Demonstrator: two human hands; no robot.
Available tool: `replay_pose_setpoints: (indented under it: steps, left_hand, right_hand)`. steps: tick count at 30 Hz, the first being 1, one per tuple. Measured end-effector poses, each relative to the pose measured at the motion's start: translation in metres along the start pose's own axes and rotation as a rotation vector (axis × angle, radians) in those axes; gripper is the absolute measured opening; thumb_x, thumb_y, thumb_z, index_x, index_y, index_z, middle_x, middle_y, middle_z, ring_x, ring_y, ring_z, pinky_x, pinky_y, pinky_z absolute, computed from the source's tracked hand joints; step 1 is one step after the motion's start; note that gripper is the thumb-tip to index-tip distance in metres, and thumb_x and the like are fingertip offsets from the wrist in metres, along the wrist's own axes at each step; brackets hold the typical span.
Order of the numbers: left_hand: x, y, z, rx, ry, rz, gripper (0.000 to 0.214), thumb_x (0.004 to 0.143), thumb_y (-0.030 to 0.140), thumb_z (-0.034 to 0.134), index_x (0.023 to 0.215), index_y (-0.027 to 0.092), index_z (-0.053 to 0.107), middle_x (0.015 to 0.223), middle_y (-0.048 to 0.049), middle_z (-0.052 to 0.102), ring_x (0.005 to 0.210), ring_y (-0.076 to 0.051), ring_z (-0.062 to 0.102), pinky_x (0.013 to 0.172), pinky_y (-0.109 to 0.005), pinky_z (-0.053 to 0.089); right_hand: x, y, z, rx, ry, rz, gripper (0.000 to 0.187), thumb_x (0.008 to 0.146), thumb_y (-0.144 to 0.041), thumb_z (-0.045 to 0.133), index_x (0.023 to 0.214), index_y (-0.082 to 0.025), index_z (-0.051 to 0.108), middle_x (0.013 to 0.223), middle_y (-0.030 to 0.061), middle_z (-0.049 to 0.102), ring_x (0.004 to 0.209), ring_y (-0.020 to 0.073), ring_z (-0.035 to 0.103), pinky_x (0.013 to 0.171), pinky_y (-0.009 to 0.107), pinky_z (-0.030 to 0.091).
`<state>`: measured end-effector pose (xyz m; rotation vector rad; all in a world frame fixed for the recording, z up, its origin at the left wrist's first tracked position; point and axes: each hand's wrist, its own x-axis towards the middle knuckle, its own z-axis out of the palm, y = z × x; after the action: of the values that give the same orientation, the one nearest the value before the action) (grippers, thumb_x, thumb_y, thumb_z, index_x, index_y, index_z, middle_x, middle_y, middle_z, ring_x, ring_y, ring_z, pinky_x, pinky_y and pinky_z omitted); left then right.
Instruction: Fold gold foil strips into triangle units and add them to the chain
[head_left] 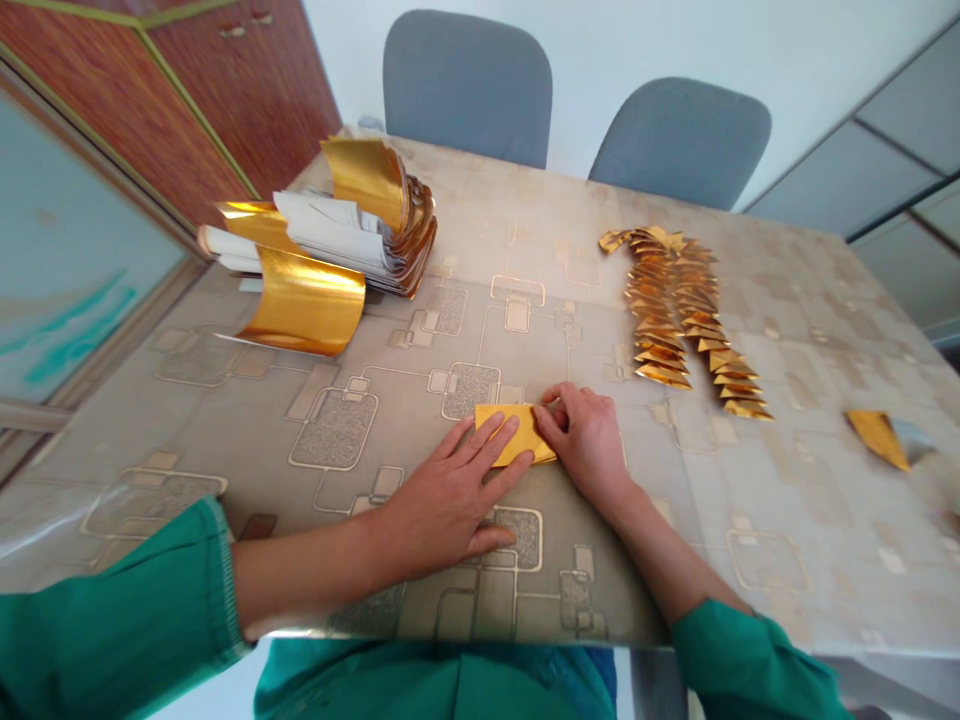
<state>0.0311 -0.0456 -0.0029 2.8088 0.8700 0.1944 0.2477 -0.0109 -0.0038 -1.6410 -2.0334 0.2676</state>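
A small folded piece of gold paper (504,412) lies flat on the patterned tabletop in front of me. My left hand (457,490) rests with fingers spread, several fingertips pressing on the paper's left and middle part. At the paper's right end, my right hand (589,440) has its thumb and bent fingers closed on the edge. Past the right hand, two rows of folded gold paper pieces (660,300) stand nested one against another. To the far left sits a stack of gold and white paper sheets (345,240), with a curled gold sheet (307,300) at its front.
Two grey chairs (469,85) stand behind the table's far edge, against a white wall. Another gold and silver paper piece (879,438) lies on the right side of the table (765,540). A reddish wooden cabinet (247,90) is beyond the left corner.
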Motion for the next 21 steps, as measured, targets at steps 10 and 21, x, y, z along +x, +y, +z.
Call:
replay_pose_setpoints:
  steps: [10, 21]
  left_hand:
    - [0.002, -0.002, 0.001, 0.068, 0.000, 0.011, 0.077, 0.092, 0.066, 0.050, 0.150, 0.018, 0.037, 0.159, -0.0226, 0.026, 0.148, -0.037, 0.024, 0.118, -0.054, 0.019]
    - [0.003, -0.008, 0.000, 0.100, -0.019, 0.037, 0.079, 0.092, 0.068, 0.046, 0.152, 0.018, 0.034, 0.159, -0.0230, 0.025, 0.148, -0.036, 0.025, 0.118, -0.054, 0.017]
  right_hand:
    - [-0.011, -0.002, -0.014, 0.018, 0.068, -0.181, 0.014, 0.096, -0.024, 0.054, 0.088, -0.020, 0.064, 0.073, 0.0021, 0.064, 0.074, 0.0179, 0.053, 0.071, 0.031, 0.037]
    - [-0.076, -0.028, -0.023, -0.181, 0.037, -0.293, 0.028, 0.099, -0.025, 0.053, 0.125, -0.019, 0.062, 0.119, 0.0037, 0.072, 0.100, 0.0209, 0.057, 0.096, 0.041, 0.032]
